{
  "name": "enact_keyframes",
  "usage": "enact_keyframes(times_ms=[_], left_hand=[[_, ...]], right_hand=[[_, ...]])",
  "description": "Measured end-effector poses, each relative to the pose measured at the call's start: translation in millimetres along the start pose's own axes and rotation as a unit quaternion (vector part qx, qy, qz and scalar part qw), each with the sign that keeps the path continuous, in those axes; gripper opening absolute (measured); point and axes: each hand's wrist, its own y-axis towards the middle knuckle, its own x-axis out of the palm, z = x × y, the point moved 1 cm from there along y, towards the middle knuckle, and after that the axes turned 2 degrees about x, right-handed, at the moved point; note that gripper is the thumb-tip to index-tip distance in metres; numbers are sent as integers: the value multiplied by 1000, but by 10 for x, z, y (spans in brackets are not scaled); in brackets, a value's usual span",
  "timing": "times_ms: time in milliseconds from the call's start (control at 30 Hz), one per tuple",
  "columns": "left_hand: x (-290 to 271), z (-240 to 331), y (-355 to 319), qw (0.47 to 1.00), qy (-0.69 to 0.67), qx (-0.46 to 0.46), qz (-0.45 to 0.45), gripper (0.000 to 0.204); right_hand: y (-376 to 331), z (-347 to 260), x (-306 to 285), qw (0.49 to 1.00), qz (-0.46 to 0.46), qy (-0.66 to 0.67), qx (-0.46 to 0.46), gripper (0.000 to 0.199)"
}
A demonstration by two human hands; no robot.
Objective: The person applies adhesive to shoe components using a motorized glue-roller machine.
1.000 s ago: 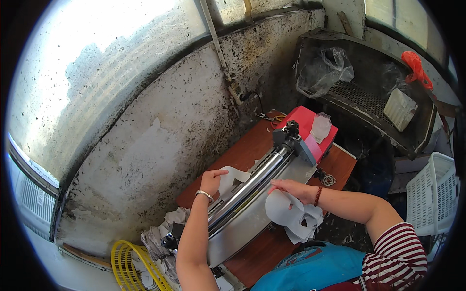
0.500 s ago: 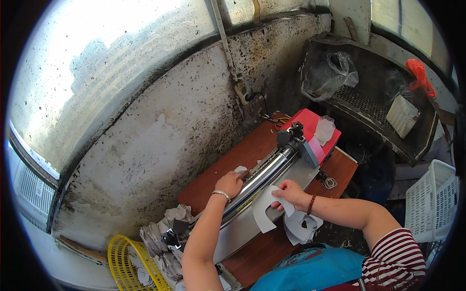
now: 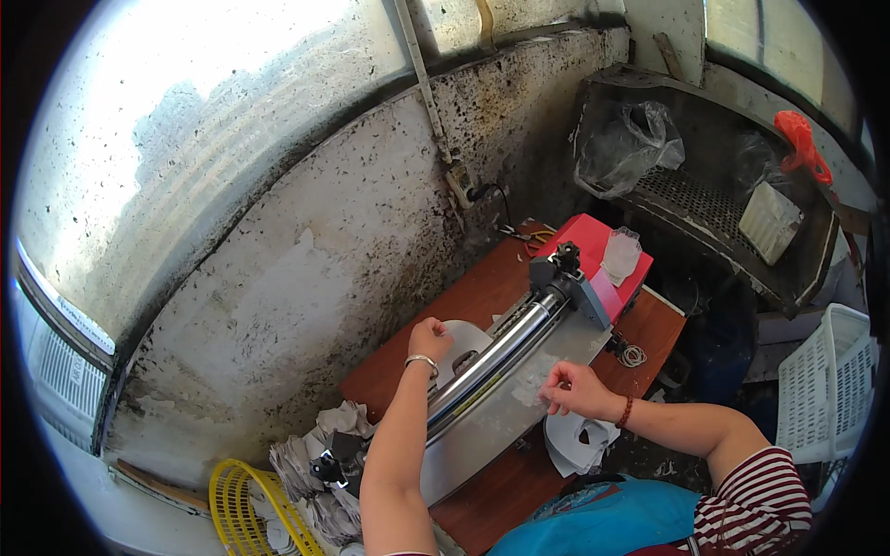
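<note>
A long roller machine [image 3: 501,357] with shiny metal rollers and a grey feed plate [image 3: 482,431] lies across a brown wooden table [image 3: 482,287]. My left hand [image 3: 431,338] reaches over the rollers, shut on a white cut sheet [image 3: 466,335] that lies on the far side of them. My right hand [image 3: 573,389] rests on the near feed plate with its fingers curled and nothing clearly in them. More white cut pieces [image 3: 579,443] lie in my lap below that hand.
A red box [image 3: 593,246] stands at the machine's far end. Crumpled white scraps [image 3: 311,463] and a yellow wire basket [image 3: 246,510] lie at the lower left. A white plastic crate [image 3: 830,389] stands at the right, beneath a black shelf with a clear bag [image 3: 621,148]. A stained wall runs behind the table.
The white sheet my right hand held at the near side has gone through the rollers to the far side. My left hand now grips it there, and my right hand has dropped to the plate.
</note>
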Motion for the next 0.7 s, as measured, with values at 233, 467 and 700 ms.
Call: enact_keyframes(times_ms=[233, 467, 700], left_hand=[[-327, -228, 225, 954, -132, 21, 267, 20], [-178, -676, 210, 997, -25, 34, 69, 26], [-166, -163, -185, 985, 60, 7, -163, 33]], right_hand=[[-446, 715, -355, 857, 101, -465, -198, 30], [-282, 1179, -447, 808, 152, -559, -105, 46], [-160, 1266, -506, 823, 172, -536, -82, 32]])
